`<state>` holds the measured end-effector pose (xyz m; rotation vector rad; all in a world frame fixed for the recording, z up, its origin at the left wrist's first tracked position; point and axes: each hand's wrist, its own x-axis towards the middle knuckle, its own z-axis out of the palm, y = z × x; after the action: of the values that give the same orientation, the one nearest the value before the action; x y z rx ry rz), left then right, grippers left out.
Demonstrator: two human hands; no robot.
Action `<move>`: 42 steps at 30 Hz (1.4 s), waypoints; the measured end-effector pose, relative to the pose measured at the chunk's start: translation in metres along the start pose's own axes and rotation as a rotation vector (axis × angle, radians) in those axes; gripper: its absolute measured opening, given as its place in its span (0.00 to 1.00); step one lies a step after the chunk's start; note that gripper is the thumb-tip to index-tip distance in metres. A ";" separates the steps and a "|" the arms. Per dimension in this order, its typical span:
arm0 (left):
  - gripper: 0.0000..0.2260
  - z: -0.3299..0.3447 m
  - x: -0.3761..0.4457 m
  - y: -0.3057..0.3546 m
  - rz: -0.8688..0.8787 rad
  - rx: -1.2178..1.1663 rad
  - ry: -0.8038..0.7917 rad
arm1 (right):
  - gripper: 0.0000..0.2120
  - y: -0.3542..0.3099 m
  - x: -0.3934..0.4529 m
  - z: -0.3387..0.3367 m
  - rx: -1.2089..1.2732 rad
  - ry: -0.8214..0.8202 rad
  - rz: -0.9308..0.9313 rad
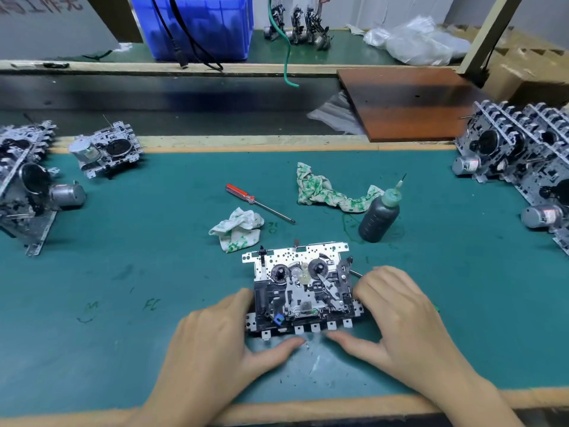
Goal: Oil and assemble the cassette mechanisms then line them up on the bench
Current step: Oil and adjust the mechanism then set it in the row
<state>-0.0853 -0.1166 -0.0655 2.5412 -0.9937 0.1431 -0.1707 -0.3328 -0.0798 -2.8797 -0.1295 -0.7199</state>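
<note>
Green bench mat (123, 272) (oil-smeared), left hand (215, 343) and right hand (397, 315) gripping cassette mechanism (303, 288)

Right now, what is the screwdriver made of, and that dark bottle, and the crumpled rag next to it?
Screwdriver: the handle looks like clear red plastic, glossy; the thin shaft looks like bare metal. Dark bottle: probably soft plastic, dull grey with moulded lines, a green cap and a thin nozzle. Rag: cloth, white with green stains, wrinkled and limp.

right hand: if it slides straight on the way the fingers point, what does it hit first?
The right hand points up-left, fingers already at the cassette mechanism, so that comes first. Whether they actually touch its right edge is unclear from this view.
</note>
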 end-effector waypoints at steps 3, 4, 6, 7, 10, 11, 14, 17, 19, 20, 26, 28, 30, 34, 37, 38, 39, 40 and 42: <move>0.26 0.002 0.004 -0.002 -0.017 -0.027 0.043 | 0.22 -0.001 -0.004 0.001 -0.014 0.023 -0.020; 0.27 0.003 0.004 -0.002 -0.021 -0.037 0.051 | 0.22 -0.002 -0.005 0.001 -0.018 0.035 -0.011; 0.27 0.005 0.004 -0.001 -0.008 -0.056 0.090 | 0.22 -0.003 -0.005 0.002 -0.025 0.054 0.010; 0.27 0.007 0.003 -0.001 0.003 -0.061 0.110 | 0.21 -0.003 -0.005 0.002 -0.025 0.055 0.016; 0.27 0.011 0.003 -0.002 0.025 -0.041 0.167 | 0.21 -0.002 -0.005 0.002 0.034 0.040 0.000; 0.27 0.012 0.004 -0.003 0.028 -0.031 0.181 | 0.22 -0.002 -0.006 0.002 0.066 0.029 -0.011; 0.30 0.013 0.004 -0.004 0.021 -0.013 0.195 | 0.23 -0.002 -0.007 0.003 0.095 0.024 -0.011; 0.31 0.011 0.004 -0.006 0.038 -0.013 0.151 | 0.22 -0.004 -0.007 0.005 0.018 0.074 0.022; 0.30 0.009 0.004 -0.007 0.061 -0.005 0.119 | 0.21 -0.005 -0.007 0.007 -0.018 0.098 0.040; 0.29 0.009 0.004 -0.007 0.064 0.003 0.117 | 0.21 -0.005 -0.006 0.007 -0.016 0.099 0.043; 0.29 0.012 0.005 -0.005 0.024 0.012 0.168 | 0.25 -0.003 -0.006 0.004 0.084 0.046 0.014; 0.31 0.009 0.006 -0.008 0.054 -0.007 0.125 | 0.24 -0.004 -0.007 0.006 0.041 0.078 0.032; 0.32 0.007 0.008 -0.010 0.082 -0.022 0.072 | 0.23 -0.004 -0.006 0.007 0.010 0.110 0.050; 0.31 0.007 0.006 -0.009 0.148 -0.065 0.054 | 0.26 -0.001 -0.009 0.006 0.023 0.114 0.067; 0.29 0.006 0.007 -0.007 0.211 -0.079 0.064 | 0.29 -0.001 -0.011 0.007 0.005 0.160 0.101; 0.29 0.005 0.007 -0.007 0.204 -0.065 0.072 | 0.29 0.000 -0.010 0.008 0.007 0.159 0.098; 0.28 0.005 0.007 -0.006 0.186 -0.050 0.080 | 0.28 0.001 -0.010 0.007 0.021 0.145 0.084; 0.28 0.006 0.006 -0.006 0.162 -0.042 0.081 | 0.27 0.002 -0.010 0.007 0.038 0.125 0.061; 0.29 0.007 0.005 -0.006 0.136 -0.038 0.074 | 0.25 0.004 -0.009 0.006 0.032 0.115 0.012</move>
<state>-0.0782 -0.1189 -0.0723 2.4153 -1.1285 0.2529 -0.1754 -0.3355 -0.0903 -2.7986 -0.1080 -0.8702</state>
